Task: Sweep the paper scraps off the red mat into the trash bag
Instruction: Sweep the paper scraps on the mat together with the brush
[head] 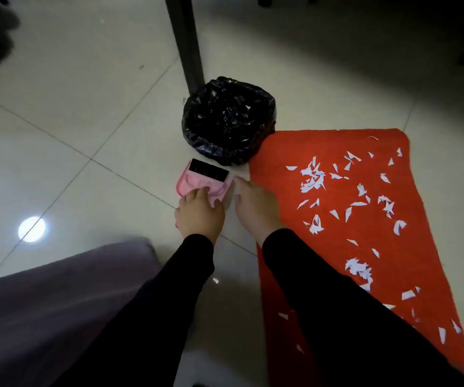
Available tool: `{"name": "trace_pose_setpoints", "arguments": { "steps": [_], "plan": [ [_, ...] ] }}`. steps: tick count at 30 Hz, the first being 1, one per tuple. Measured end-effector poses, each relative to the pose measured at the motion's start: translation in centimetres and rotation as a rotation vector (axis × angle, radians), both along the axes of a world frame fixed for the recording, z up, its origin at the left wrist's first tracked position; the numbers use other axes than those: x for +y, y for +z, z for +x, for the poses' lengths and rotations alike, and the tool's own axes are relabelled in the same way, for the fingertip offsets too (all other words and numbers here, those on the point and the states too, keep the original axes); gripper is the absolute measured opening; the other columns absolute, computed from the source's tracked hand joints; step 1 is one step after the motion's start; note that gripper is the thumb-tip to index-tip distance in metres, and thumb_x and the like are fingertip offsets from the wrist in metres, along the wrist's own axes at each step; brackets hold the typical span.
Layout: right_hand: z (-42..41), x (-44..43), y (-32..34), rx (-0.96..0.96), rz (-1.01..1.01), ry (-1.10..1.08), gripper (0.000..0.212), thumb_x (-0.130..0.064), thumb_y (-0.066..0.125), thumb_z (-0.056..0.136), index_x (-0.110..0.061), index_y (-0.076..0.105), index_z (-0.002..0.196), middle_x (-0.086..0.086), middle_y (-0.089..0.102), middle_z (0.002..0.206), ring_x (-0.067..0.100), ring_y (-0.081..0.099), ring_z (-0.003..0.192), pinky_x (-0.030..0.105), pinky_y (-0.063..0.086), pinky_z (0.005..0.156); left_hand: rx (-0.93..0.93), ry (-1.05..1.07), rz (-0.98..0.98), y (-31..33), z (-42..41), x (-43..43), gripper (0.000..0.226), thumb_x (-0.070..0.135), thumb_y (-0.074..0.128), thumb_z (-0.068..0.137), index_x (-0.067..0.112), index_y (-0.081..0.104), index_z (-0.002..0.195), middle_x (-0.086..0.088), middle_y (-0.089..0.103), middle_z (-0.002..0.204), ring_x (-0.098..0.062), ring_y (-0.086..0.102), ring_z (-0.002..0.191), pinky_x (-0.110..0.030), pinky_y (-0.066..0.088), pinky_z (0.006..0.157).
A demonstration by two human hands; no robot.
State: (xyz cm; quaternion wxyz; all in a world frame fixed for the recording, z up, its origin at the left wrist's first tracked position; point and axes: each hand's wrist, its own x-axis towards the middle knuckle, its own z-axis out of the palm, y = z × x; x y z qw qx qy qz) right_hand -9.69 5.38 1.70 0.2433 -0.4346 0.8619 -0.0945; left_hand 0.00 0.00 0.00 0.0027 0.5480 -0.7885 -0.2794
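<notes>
Mat [337, 146] bears scraps [313, 178], seemingly untouched, right of right grip [256, 208]

You are resting your left hand [200, 213] on a pink dustpan [190, 181] that is carrying a black brush [209, 169]; your right hand [254, 208] is lying just beside it, at the red mat [337, 247] edge. White paper scraps [313, 177] are lying scattered across the mat; a black trash bag [228, 121] is standing open at its corner, by a dark table leg [186, 43].
</notes>
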Motion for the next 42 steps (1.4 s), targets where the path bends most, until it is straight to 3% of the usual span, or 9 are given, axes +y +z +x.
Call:
{"name": "trace_pose_setpoints", "arguments": {
  "steps": [5,11,16,20,23,27,33,36,42],
  "plan": [
    [2.2,-1.2,-3.5,0.017,0.072,0.114,0.032,-0.013,0.044,0.092,-0.015,0.052,0.123,0.011,0.058,0.120,0.031,0.057,0.106,0.033,0.040,0.079,-0.069,0.082,-0.010,-3.5,3.0,-1.7,0.043,0.025,0.052,0.088,0.013,0.050,0.129,-0.012,0.052,0.132,-0.032,0.044,0.121,-0.038,0.036,0.096],
    [3.6,-2.6,-6.2,0.043,0.123,0.166,0.029,-0.020,0.044,0.095,-0.015,0.055,0.121,0.008,0.058,0.124,0.030,0.057,0.109,0.034,0.041,0.083,-0.111,0.119,0.087,-7.4,4.4,-2.9,0.052,0.030,0.053,0.089,0.012,0.042,0.136,-0.014,0.048,0.135,-0.033,0.042,0.125,-0.040,0.036,0.100],
    [4.4,-4.4,-7.5,-0.033,0.150,0.205,0.036,-0.037,0.040,0.096,-0.014,0.056,0.118,0.009,0.057,0.123,0.030,0.056,0.109,0.034,0.039,0.086,-0.109,0.142,0.163,-9.7,4.7,-3.8,0.053,0.022,0.057,0.085,0.009,0.041,0.134,-0.015,0.049,0.131,-0.035,0.046,0.120,-0.040,0.039,0.096],
    [5.0,-5.6,-8.6,0.012,0.214,0.299,0.043,-0.017,0.039,0.095,-0.014,0.037,0.137,0.012,0.050,0.132,0.030,0.049,0.120,0.037,0.037,0.095,-0.049,0.155,0.204,-10.8,5.1,-4.2,0.049,0.013,0.056,0.085,0.004,0.043,0.132,-0.019,0.051,0.127,-0.036,0.048,0.117,-0.040,0.040,0.096],
    [5.4,-6.5,-9.4,0.094,0.242,0.323,0.059,-0.020,0.039,0.095,-0.018,0.015,0.148,0.014,0.044,0.140,0.030,0.039,0.130,0.039,0.029,0.106,0.072,0.139,0.198,-11.3,5.3,-4.1,0.038,0.003,0.053,0.084,-0.002,0.054,0.121,-0.024,0.053,0.118,-0.038,0.051,0.110,-0.036,0.038,0.094],
    [6.3,-7.4,-10.3,0.188,0.302,0.352,0.064,-0.029,0.042,0.096,-0.024,0.007,0.149,0.015,0.040,0.143,0.030,0.032,0.135,0.043,0.020,0.113,0.224,0.226,0.212,-11.3,5.4,-3.4,0.031,0.001,0.052,0.085,-0.004,0.056,0.116,-0.022,0.052,0.115,-0.035,0.053,0.104,-0.032,0.042,0.092],
    [7.0,-7.5,-10.5,0.215,0.320,0.306,0.057,-0.025,0.042,0.094,-0.023,0.018,0.145,0.017,0.038,0.142,0.034,0.027,0.137,0.048,0.014,0.115,0.427,0.388,0.250,-10.5,5.4,-2.4,0.019,0.004,0.057,0.085,0.001,0.057,0.104,-0.014,0.057,0.099,-0.024,0.056,0.086,-0.022,0.043,0.072],
    [7.0,-7.2,-10.1,0.196,0.283,0.279,0.045,-0.019,0.044,0.092,-0.015,0.035,0.136,0.015,0.044,0.137,0.033,0.032,0.134,0.046,0.019,0.114,0.526,0.492,0.323,-9.9,5.3,-1.7,0.013,0.003,0.057,0.087,0.007,0.055,0.099,-0.003,0.056,0.086,-0.005,0.050,0.067,-0.003,0.040,0.054],
    [6.2,-5.7,-8.9,0.153,0.153,0.226,0.033,-0.015,0.047,0.092,-0.012,0.044,0.125,0.014,0.051,0.126,0.031,0.043,0.122,0.039,0.031,0.104,0.604,0.544,0.416,-10.2,5.5,-0.7,0.019,-0.002,0.061,0.083,0.003,0.056,0.100,-0.003,0.055,0.083,-0.005,0.048,0.064,-0.003,0.038,0.053]
  ]
}}
